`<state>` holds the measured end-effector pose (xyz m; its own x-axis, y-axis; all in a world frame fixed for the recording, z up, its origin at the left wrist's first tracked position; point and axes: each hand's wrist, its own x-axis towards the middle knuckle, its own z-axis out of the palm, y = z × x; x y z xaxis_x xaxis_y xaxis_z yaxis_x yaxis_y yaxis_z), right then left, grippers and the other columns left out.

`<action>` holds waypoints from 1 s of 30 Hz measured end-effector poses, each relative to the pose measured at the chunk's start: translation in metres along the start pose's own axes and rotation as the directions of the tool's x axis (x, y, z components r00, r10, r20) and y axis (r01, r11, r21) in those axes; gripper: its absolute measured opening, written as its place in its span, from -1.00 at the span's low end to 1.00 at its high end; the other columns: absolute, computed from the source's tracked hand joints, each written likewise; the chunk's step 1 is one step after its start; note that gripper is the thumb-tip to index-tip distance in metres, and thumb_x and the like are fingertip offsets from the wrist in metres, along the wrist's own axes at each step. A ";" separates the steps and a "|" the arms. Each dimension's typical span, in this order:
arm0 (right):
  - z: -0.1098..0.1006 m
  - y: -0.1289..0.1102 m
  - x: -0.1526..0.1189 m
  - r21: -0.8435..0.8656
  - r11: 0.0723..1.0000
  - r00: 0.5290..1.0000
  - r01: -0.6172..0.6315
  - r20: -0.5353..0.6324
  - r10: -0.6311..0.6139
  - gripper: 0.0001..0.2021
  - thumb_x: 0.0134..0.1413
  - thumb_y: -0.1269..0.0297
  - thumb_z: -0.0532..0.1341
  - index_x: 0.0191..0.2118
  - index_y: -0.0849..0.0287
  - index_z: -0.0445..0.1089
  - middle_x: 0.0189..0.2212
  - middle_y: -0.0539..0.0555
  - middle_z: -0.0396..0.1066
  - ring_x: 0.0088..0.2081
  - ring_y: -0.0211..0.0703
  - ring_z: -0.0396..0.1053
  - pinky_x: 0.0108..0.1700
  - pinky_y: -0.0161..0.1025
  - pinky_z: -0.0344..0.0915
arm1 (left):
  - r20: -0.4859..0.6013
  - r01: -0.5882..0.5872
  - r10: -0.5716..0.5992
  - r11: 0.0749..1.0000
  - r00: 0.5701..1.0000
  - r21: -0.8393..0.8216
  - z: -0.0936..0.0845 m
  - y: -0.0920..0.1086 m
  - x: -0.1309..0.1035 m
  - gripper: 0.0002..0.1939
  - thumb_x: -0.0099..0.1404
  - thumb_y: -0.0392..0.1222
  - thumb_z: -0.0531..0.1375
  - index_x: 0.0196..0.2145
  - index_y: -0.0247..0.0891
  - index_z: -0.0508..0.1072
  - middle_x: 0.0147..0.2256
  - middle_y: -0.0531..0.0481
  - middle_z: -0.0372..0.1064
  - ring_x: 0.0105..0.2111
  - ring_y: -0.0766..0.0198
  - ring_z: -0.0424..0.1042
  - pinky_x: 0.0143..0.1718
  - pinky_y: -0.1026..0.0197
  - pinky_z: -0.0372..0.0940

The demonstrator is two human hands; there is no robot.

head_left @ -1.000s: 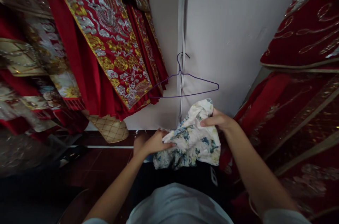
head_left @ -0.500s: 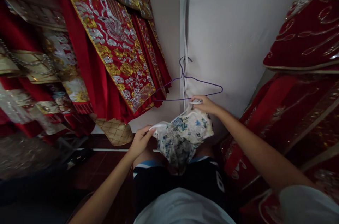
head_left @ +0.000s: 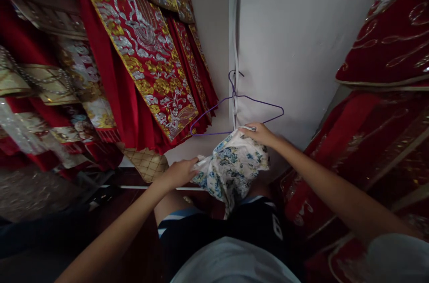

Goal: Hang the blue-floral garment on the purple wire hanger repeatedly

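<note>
A white garment with blue and green flowers [head_left: 237, 162] hangs bunched between my two hands, above my knees. My left hand [head_left: 181, 171] is closed on its left edge, fingers partly hidden by the back of the hand. At the garment's upper right edge, my right hand [head_left: 259, 134] pinches the cloth. Just beyond it a purple wire hanger [head_left: 258, 101] hangs by its hook at the wall. The hanger's lower bar passes behind the garment and my right hand.
Red skirts with gold and silver embroidery [head_left: 147, 51] hang on the left. More red embroidered garments [head_left: 385, 51] hang on the right. A white cord [head_left: 235, 28] runs down the grey wall [head_left: 284, 19]. A pale bar [head_left: 134, 187] crosses low, above the dark floor.
My left hand has turned over, back now upward, and the garment's left side is pulled and twisted with it. My right hand has barely moved.
</note>
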<state>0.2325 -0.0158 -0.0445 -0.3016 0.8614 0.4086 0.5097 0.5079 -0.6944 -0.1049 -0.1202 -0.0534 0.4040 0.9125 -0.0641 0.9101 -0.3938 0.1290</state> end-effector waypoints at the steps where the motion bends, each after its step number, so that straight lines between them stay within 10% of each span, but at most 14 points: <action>1: -0.003 -0.002 -0.002 -0.008 1.000 1.000 0.002 0.005 -0.002 -0.53 0.15 -0.13 0.14 -0.36 0.22 0.53 -0.45 0.05 0.51 -0.37 -0.12 0.42 -0.33 -0.29 0.24 | -0.023 0.013 -0.013 1.000 1.000 0.000 -0.005 -0.003 0.002 -0.64 0.32 -0.10 0.05 0.01 -0.17 0.44 -0.13 -0.20 0.52 -0.12 -0.06 0.47 -0.09 0.02 0.30; 8: -0.015 -0.008 -0.007 -0.019 1.000 0.996 0.000 -0.088 -0.001 -0.54 0.13 -0.09 0.15 -0.37 0.25 0.54 -0.44 0.06 0.53 -0.33 -0.05 0.46 -0.31 -0.27 0.27 | -0.329 -0.219 0.182 0.973 0.926 -0.078 -0.054 -0.006 0.010 -0.77 0.29 -0.14 0.05 -0.35 -0.22 0.47 -0.27 -0.10 0.46 -0.18 0.10 0.41 -0.05 0.11 0.27; 15: -0.011 -0.014 -0.012 0.035 0.998 0.990 -0.048 -0.132 0.052 -0.55 0.07 -0.11 0.18 -0.38 0.24 0.54 -0.46 0.07 0.51 -0.35 -0.04 0.42 -0.33 -0.23 0.29 | -0.291 -0.116 -0.025 0.882 0.956 -0.457 -0.056 -0.023 0.035 -0.77 0.11 -0.04 0.14 -0.56 -0.22 0.39 -0.56 0.04 0.31 -0.53 0.25 0.28 -0.51 0.25 0.17; 24: 0.003 -0.015 -0.014 0.188 0.980 0.978 -0.065 -0.185 0.101 -0.54 -0.01 -0.16 0.22 -0.46 0.21 0.48 -0.54 0.04 0.42 -0.44 -0.13 0.34 -0.38 -0.26 0.23 | -0.596 -0.330 0.048 0.867 0.801 -0.373 -0.087 0.026 0.032 -0.83 0.26 -0.15 0.05 -0.41 -0.25 0.36 -0.47 0.04 0.27 -0.41 0.25 0.28 -0.32 0.23 0.21; 30: 0.019 -0.021 -0.020 0.186 0.981 0.975 -0.049 -0.206 0.088 -0.54 0.06 -0.16 0.16 -0.50 0.19 0.38 -0.58 -0.01 0.30 -0.48 -0.18 0.27 -0.42 -0.28 0.16 | -0.663 -0.369 0.124 0.897 0.738 -0.244 -0.097 0.047 0.079 -0.58 0.16 -0.33 0.08 -0.01 -0.30 0.42 -0.20 -0.06 0.45 -0.26 0.17 0.41 -0.13 0.18 0.24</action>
<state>0.2122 -0.0443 -0.0493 -0.0835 0.8843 0.4594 0.3651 0.4561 -0.8116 -0.0397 -0.0559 0.0439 0.3499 0.6981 0.6247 0.6444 -0.6634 0.3804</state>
